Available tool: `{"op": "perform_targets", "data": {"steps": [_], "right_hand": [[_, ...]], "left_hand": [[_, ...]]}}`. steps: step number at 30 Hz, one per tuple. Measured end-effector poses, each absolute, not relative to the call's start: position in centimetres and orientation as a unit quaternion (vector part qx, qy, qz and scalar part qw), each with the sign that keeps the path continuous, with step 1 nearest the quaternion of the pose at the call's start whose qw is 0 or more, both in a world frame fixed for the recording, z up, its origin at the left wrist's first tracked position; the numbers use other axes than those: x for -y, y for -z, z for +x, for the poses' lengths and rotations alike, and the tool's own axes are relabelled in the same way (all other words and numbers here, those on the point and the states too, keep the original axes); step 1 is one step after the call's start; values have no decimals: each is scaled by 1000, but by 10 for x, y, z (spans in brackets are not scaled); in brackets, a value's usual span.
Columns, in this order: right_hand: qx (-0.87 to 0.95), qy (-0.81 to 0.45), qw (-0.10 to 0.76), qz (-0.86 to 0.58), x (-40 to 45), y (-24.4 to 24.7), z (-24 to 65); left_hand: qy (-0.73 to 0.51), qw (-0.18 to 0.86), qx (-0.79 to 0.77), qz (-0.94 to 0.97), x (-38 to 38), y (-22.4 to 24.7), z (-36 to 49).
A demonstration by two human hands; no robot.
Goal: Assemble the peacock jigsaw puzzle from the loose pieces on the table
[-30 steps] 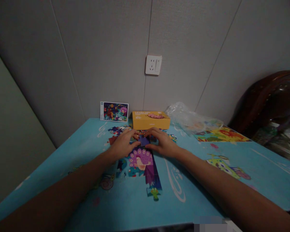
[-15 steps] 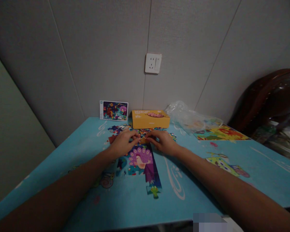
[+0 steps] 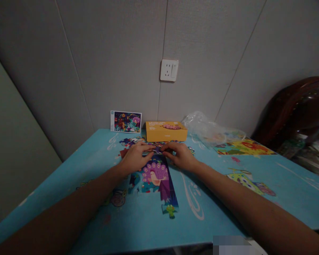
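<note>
Both hands meet above the top of a partly joined puzzle (image 3: 155, 175) that shows a purple peacock and, at its lower end, a green frog. My left hand (image 3: 136, 156) and my right hand (image 3: 180, 156) pinch a small dark purple puzzle piece (image 3: 157, 150) between them, one at each side. Loose puzzle pieces (image 3: 127, 142) lie behind and beside the hands, in front of the yellow box (image 3: 166, 132). The fingers hide part of the held piece and of the pieces behind it.
A picture card (image 3: 126, 122) leans on the wall left of the box. Clear plastic wrap (image 3: 202, 125) and a colourful picture sheet (image 3: 247, 146) lie at the back right of the blue table (image 3: 95, 226). A dark red chair (image 3: 295, 102) stands at the right.
Between the fingertips, the orange-yellow face of the piece has given way to a dark purple one. Both hands have stayed nearly in place.
</note>
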State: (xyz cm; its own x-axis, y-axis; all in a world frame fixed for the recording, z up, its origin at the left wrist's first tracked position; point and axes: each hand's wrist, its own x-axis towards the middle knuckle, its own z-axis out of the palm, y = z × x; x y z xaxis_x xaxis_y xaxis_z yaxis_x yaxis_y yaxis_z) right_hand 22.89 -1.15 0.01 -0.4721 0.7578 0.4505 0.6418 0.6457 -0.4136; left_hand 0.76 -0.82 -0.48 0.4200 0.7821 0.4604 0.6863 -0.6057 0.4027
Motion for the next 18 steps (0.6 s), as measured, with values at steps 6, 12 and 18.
{"op": "perform_targets", "data": {"steps": [6, 12, 18], "right_hand": [[833, -11, 286, -473, -1, 10, 237], [796, 17, 201, -571, -9, 15, 247], [787, 11, 198, -584, -9, 13, 246]], "left_hand": [[-304, 89, -449, 836, 6, 4, 8], [-311, 81, -491, 810, 0, 9, 6], [-343, 138, -509, 778, -3, 11, 4]]}}
